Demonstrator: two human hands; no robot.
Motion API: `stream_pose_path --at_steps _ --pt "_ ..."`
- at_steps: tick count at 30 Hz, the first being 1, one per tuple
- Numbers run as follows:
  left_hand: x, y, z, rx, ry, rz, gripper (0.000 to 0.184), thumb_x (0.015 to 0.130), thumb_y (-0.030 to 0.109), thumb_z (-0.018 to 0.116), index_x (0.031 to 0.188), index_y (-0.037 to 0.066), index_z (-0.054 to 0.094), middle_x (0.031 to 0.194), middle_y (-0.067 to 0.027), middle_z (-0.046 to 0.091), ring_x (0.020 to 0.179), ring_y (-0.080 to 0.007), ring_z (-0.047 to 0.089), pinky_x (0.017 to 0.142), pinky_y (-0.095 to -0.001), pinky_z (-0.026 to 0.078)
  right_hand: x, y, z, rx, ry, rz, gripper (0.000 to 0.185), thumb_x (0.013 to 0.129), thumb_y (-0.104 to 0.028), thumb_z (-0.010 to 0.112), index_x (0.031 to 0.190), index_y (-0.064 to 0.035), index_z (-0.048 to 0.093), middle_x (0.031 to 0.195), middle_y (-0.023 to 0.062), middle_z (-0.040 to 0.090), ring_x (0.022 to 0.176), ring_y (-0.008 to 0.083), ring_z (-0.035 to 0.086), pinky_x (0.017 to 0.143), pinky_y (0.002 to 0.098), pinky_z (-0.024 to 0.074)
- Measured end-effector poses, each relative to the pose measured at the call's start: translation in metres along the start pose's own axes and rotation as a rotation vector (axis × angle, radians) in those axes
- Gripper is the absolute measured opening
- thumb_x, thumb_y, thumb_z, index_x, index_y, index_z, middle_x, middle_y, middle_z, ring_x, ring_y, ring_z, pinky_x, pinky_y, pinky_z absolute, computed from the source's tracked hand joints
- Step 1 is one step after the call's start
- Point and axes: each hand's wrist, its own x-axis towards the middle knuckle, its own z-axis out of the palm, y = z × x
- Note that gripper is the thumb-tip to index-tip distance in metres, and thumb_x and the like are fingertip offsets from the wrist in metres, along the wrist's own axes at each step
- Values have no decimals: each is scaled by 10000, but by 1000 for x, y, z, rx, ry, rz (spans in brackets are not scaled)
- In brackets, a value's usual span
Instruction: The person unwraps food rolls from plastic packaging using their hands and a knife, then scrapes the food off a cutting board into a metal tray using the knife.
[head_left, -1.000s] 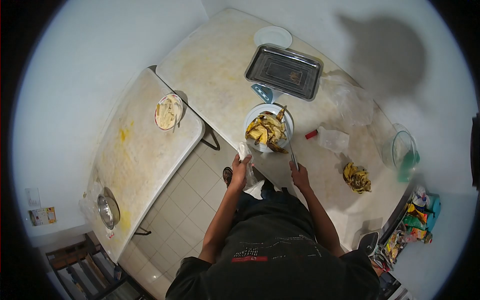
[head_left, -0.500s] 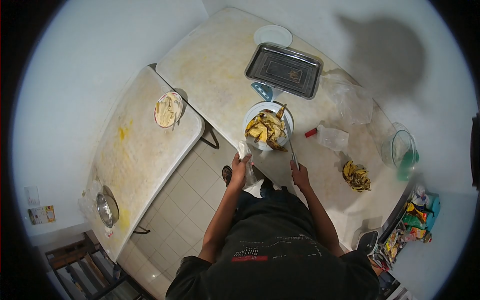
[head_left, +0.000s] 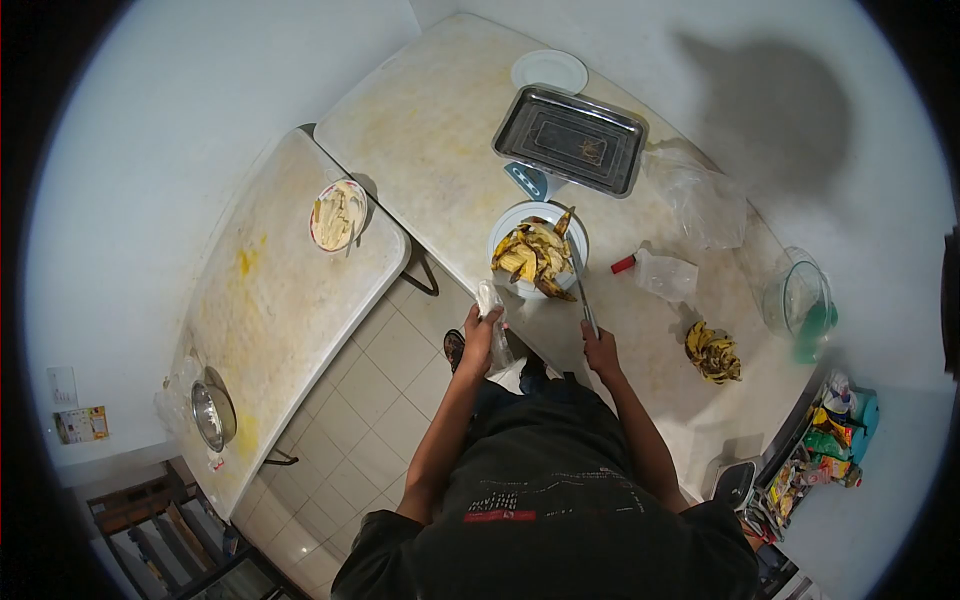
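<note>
My left hand is closed on a clear plastic bag with something white bunched at its top; what is inside cannot be made out. This bag hangs over the table's edge. In my right hand, fingers wrapped round the handle, is a knife whose long blade points away from me along the right side of a white plate. Piled on that plate are yellow and brown banana peels. The knife overlaps the plate's rim from this angle; whether it touches cannot be told.
Behind the plate are a blue-and-white box, a metal tray and another white plate. To the right lie a red-handled object, a banana bunch and a glass bowl. A bowl of pale food stands on the left table.
</note>
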Motion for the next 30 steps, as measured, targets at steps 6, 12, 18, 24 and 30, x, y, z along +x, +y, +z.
stream_pose_path --at_steps 6,12,18,24,30 --pt "-1 0 2 2 -2 13 394 881 135 656 1237 40 516 967 -46 613 725 -118 575 623 -276 502 -2 -3 -1 71 -16 47 546 935 -522 562 722 -20 580 569 30 498 535 130 482 522 322 392" --pt "2 -2 1 -13 -12 10 395 881 132 657 1237 37 517 964 -49 606 721 -120 572 627 -275 499 -4 -5 -3 107 -27 67 535 932 -522 567 736 -24 582 564 21 488 522 122 471 508 312 382" --pt "4 0 4 -30 -13 15 377 883 119 650 1227 37 519 971 -52 601 716 -124 568 616 -275 494 -5 -10 -3 166 -33 106 452 925 -492 593 747 -80 536 522 -20 427 396 89 397 369 271 294" --pt "7 -1 2 -22 -32 15 369 883 121 651 1218 41 519 943 -49 598 696 -128 567 600 -275 490 -4 -10 -5 87 -32 94 542 926 -532 563 761 -16 586 557 32 496 491 132 483 474 314 391" --pt "4 3 5 8 1 -3 334 882 121 653 1182 48 527 940 -48 600 705 -133 577 600 -278 493 -5 -14 -3 149 -47 84 465 929 -511 574 766 -77 544 528 -19 442 391 85 393 365 278 286"
